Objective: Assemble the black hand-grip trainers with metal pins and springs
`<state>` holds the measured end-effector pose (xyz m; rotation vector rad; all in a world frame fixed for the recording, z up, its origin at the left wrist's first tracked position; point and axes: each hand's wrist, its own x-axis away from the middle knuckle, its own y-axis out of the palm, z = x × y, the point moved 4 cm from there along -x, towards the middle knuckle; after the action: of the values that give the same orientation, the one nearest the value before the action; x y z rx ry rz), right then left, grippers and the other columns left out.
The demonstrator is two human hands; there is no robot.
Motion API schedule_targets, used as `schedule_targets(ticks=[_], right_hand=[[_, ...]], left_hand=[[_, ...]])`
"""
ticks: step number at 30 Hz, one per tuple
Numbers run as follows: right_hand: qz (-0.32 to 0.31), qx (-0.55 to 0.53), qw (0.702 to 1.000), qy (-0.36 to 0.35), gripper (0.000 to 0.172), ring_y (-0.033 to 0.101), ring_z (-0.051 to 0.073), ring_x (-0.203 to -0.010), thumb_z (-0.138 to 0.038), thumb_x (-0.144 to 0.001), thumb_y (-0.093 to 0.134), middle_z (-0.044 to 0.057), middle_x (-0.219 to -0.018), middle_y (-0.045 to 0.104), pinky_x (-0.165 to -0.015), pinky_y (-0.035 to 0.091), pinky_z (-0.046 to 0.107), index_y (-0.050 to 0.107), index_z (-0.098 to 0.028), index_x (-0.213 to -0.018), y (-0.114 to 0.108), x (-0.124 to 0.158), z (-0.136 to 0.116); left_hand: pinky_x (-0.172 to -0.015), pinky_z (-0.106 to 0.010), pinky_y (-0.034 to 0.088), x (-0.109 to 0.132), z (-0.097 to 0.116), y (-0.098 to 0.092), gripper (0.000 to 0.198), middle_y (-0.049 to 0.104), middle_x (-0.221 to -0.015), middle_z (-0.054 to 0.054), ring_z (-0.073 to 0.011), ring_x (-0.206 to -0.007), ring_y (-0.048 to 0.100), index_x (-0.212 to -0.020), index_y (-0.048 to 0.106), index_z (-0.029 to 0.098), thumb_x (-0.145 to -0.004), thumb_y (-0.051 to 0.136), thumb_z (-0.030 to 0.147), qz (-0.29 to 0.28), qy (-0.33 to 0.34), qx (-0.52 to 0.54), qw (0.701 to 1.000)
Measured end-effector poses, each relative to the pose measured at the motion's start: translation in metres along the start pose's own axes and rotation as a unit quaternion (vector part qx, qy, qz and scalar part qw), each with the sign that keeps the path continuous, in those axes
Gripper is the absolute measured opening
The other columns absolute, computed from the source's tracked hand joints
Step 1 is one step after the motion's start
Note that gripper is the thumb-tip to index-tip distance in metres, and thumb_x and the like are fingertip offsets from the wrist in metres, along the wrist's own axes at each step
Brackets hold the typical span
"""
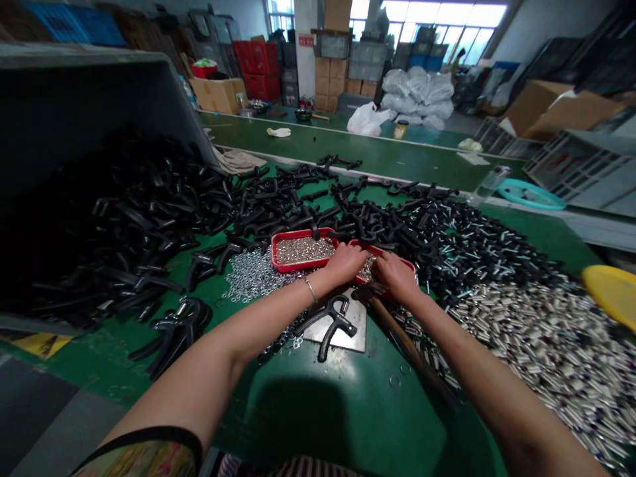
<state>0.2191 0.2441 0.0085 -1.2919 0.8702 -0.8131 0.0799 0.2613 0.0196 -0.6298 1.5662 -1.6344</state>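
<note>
My left hand, with a bracelet at the wrist, reaches over the left end of a red tray of small metal pieces. Its fingers are bent and closed; their tips are hidden. At the same tray, my right hand has its fingers curled together among the pieces, and whatever they hold is too small to make out. Below my hands, a black forked handle piece with a metal coil lies on a square metal plate. A hammer with a wooden handle rests beside the plate, under my right forearm.
Another red tray of small pieces stands left, beside scattered washers. Black handle pieces spill from a big grey bin. Dark-headed bolts and metal cylinders are heaped right, near a yellow lid.
</note>
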Motion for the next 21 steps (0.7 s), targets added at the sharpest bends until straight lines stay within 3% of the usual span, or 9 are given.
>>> schedule_targets(ticks=[3,7,12,16,18,21], right_hand=[[0.003,0.008,1.0,-0.005,0.021,0.056,0.025,-0.096,-0.018,-0.098,0.043,0.014,-0.104,0.063,-0.076,0.042,0.032,0.064,-0.014,-0.098,-0.002,0.001,-0.002],[0.037,0.013,0.999,-0.008,0.019,0.054,0.027,-0.099,-0.019,-0.097,0.045,0.015,-0.106,0.064,-0.081,0.041,0.034,0.063,-0.016,-0.099,-0.002,0.006,-0.006],[0.127,-0.129,0.983,0.035,0.018,0.056,0.027,-0.099,-0.017,-0.094,0.045,0.015,-0.105,0.066,-0.083,0.044,0.035,0.063,-0.018,-0.099,-0.006,0.011,0.0],[0.185,-0.183,0.962,0.086,0.022,0.061,0.025,-0.094,-0.021,-0.095,0.042,0.014,-0.103,0.068,-0.082,0.048,0.037,0.061,-0.016,-0.104,-0.029,0.023,0.01],[0.208,-0.296,0.923,0.134,0.021,0.064,0.022,-0.082,-0.03,-0.095,0.048,0.01,-0.096,0.07,-0.075,0.051,0.035,0.063,-0.018,-0.102,-0.045,0.041,0.01],[0.141,-0.545,0.805,0.189,0.024,0.062,0.017,-0.06,-0.044,-0.086,0.064,0.002,-0.076,0.068,-0.06,0.051,0.03,0.064,-0.02,-0.093,-0.05,0.076,-0.013]], left_hand=[[-0.082,-0.033,0.047,0.022,-0.004,-0.014,0.016,0.067,-0.1,-0.01,-0.0211,-0.093,0.063,-0.103,0.06,0.014,-0.098,0.045,0.017,0.073,-0.038,0.078,0.993],[-0.083,-0.03,0.048,0.083,-0.015,-0.026,0.008,0.065,-0.095,-0.005,-0.0176,-0.09,0.062,-0.097,0.06,0.017,-0.095,0.053,0.017,0.155,-0.067,0.236,0.957],[-0.086,-0.034,0.049,0.151,-0.019,-0.014,0.009,0.066,-0.096,-0.004,-0.0192,-0.092,0.063,-0.096,0.066,0.018,-0.092,0.058,0.019,0.083,-0.099,0.29,0.948],[-0.082,-0.033,0.05,0.161,-0.008,-0.004,0.007,0.066,-0.091,-0.004,-0.0194,-0.087,0.063,-0.09,0.066,0.018,-0.091,0.061,0.022,0.042,-0.12,0.288,0.949],[-0.082,-0.033,0.05,0.157,-0.003,-0.002,0.01,0.065,-0.091,-0.005,-0.0203,-0.089,0.062,-0.086,0.066,0.018,-0.091,0.062,0.025,0.038,-0.123,0.267,0.955],[-0.082,-0.034,0.05,0.151,0.001,0.0,0.014,0.064,-0.092,-0.006,-0.0217,-0.089,0.062,-0.083,0.066,0.017,-0.091,0.061,0.026,0.034,-0.138,0.219,0.965]])
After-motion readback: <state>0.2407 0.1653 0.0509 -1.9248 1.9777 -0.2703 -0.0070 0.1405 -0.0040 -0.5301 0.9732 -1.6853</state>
